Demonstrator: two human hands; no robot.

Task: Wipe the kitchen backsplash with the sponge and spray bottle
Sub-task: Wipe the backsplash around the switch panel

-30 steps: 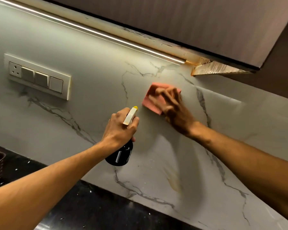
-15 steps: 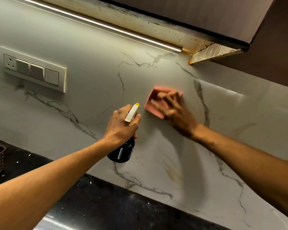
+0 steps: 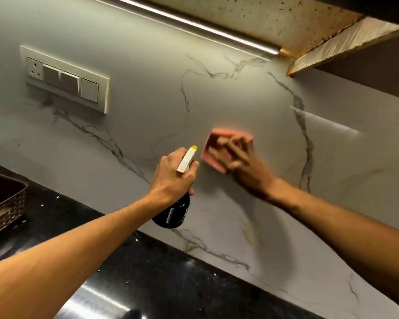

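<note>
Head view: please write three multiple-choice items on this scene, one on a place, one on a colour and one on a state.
1. Where is the switch panel, seen from the sponge?
A. up and to the left
B. directly below
C. to the right

2. What colour is the nozzle tip of the spray bottle?
A. red
B. yellow
C. blue

3. What is the state of the sponge?
A. lying loose in a sink
B. held in the air, off the wall
C. pressed on the backsplash by the right hand

Key:
1 A, because the panel sits on the wall above and left of the sponge.
2 B, because the tip that sticks out above the left hand is yellow.
3 C, because the right hand lies across the sponge against the marble.
</note>
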